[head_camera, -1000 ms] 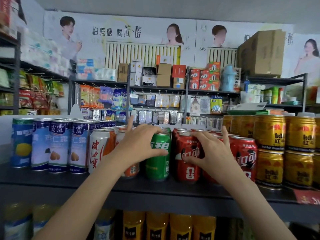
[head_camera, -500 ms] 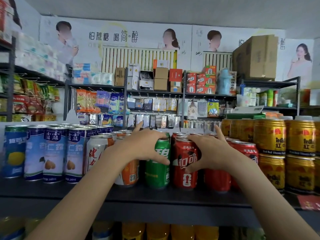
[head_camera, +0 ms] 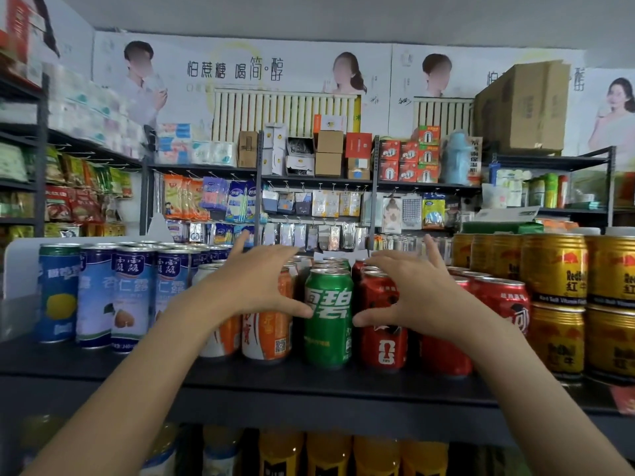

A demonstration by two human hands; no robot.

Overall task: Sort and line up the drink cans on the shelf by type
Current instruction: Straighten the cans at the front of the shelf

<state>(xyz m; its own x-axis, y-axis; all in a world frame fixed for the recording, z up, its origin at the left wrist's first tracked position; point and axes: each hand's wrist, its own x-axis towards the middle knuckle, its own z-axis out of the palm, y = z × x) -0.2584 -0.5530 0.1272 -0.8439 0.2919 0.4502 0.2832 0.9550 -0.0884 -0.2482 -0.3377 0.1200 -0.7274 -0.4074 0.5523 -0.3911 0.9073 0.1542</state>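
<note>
Both hands are raised in front of a dark shelf (head_camera: 309,383) that carries rows of upright drink cans. The left hand (head_camera: 254,283) hovers over the orange-and-white cans (head_camera: 266,338), its fingers (head_camera: 240,242) spread and lightly curved, the thumb tip touching or just beside the left side of the green Sprite can (head_camera: 329,317). The right hand (head_camera: 417,290) mirrors it in front of the red cola cans (head_camera: 383,345), fingers spread, thumb pointing left toward the green can's right side; whether it touches cannot be told. Neither hand is wrapped round a can.

The green Sprite can stands at the near edge of its row, between the orange-and-white cans on its left and the red cola cans on its right, with more green tops lined up behind it. Further left stand tall blue-and-white almond drink cans (head_camera: 132,297) and, at the far left end, a blue can with a yellow lemon picture (head_camera: 58,293). On the right, gold Red Bull cans (head_camera: 556,269) are stacked two high.

Below the shelf, yellow-orange bottles (head_camera: 330,451) show on a lower level. Behind, other racks hold hanging packets, small boxes and a large cardboard carton (head_camera: 522,104) near posters on the wall.
</note>
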